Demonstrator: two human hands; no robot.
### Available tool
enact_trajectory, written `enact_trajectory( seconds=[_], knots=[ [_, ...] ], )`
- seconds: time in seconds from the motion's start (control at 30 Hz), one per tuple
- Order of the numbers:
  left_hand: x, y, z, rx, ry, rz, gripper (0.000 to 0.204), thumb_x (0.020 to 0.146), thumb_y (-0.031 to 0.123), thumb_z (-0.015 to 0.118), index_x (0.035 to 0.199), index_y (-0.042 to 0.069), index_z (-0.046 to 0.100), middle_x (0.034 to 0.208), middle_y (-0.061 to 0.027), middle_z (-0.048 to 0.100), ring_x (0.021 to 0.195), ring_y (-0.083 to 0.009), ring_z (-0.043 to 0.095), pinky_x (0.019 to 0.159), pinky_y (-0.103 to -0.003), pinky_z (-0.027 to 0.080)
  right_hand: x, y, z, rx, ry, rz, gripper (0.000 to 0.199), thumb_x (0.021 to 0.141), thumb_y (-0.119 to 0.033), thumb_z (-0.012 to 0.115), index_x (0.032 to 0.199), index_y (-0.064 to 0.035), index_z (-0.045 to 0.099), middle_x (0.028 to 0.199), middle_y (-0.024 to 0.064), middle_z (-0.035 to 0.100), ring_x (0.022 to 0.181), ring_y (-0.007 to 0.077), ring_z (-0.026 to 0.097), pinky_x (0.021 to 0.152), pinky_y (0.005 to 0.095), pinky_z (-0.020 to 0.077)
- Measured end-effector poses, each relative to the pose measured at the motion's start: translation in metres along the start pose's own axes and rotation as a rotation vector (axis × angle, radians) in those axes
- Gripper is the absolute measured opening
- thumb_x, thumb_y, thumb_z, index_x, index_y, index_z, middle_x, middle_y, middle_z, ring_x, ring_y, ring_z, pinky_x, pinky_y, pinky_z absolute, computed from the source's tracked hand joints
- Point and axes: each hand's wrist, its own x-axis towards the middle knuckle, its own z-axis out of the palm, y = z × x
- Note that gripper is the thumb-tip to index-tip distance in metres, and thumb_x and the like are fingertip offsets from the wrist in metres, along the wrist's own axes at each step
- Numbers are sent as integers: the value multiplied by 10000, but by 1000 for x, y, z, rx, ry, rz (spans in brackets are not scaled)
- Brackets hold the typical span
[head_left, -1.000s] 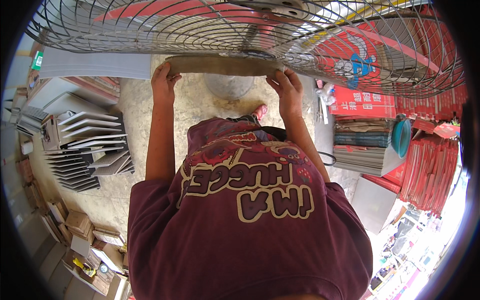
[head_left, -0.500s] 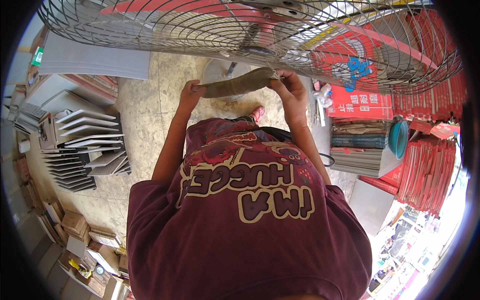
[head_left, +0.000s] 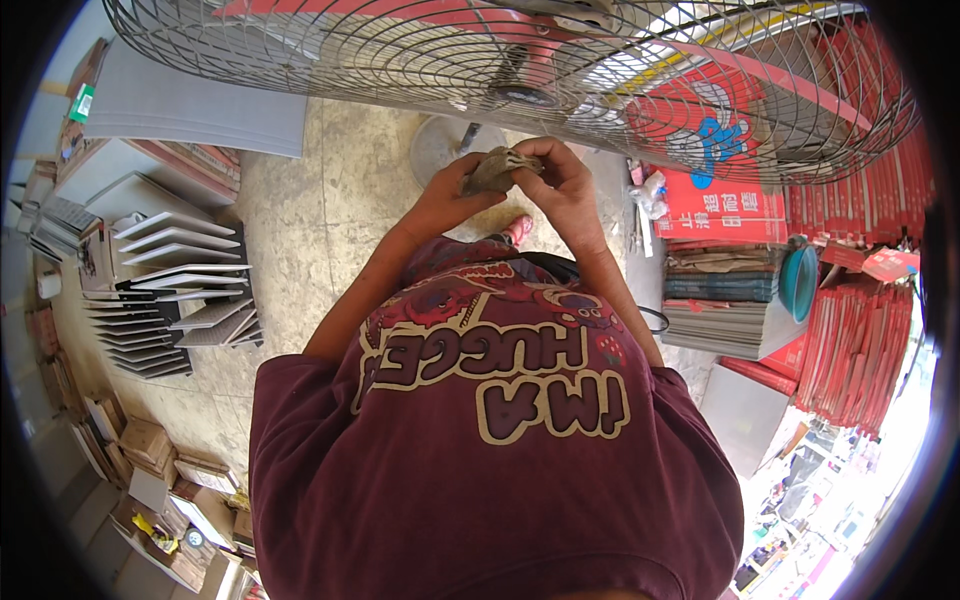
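A grey-brown cloth [head_left: 490, 172] is bunched and folded over on itself between my two hands, below the wire cage of the fan. My left hand [head_left: 448, 200] is closed around its left end. At the right end, where several folded edges show, my right hand [head_left: 562, 190] pinches the cloth between thumb and fingers. Both hands are close together in front of my body, and part of the cloth is hidden behind the fingers.
A large fan [head_left: 520, 90] crosses the top, its round base [head_left: 430, 150] on the floor. On the left stands a rack of upright panels [head_left: 180, 270]. To the right are a red printed carton [head_left: 725, 205], stacked boards [head_left: 715, 320], a teal round object [head_left: 797, 283] and red flat packs [head_left: 850, 340].
The cloth was stretched out flat between my hands and is now folded into a small bunch. My left hand has moved right, close to my right hand.
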Motion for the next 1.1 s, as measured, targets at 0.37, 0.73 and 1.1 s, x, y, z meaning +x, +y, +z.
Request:
enact_trajectory(
  seconds=[0.37, 0.73, 1.1],
  knots=[
    [-4, -12, -7, -230, 246, 42, 327, 784, 144, 688, 1058, 15, 565, 909, -52, 620, 849, -103, 562, 747, -250, 461, 1, 55, 10, -135, -2, 79, 485, 804, -64, 601, 1251, 9, 428, 1105, 125, 577, 953, 174, 575, 818, 299, 474],
    [15, 4, -12, -387, 417, 31, 275, 798, 157, 683, 997, -2, 580, 878, -40, 620, 781, -97, 569, 687, -245, 464, 16, 61, 29, -246, -173, 263, 383, 815, -179, 626, 1103, 49, 521, 955, 105, 620, 893, 138, 574, 778, 269, 455],
    [6, -40, -10, -265, 406, -147, 291, 819, 224, 661, 1005, 12, 585, 894, -41, 618, 799, -94, 560, 687, -239, 449, 1, 87, 39, -157, -166, 318, 415, 787, -300, 642, 1011, 34, 544, 803, 110, 612, 726, 168, 569, 648, 305, 453]
  ],
)
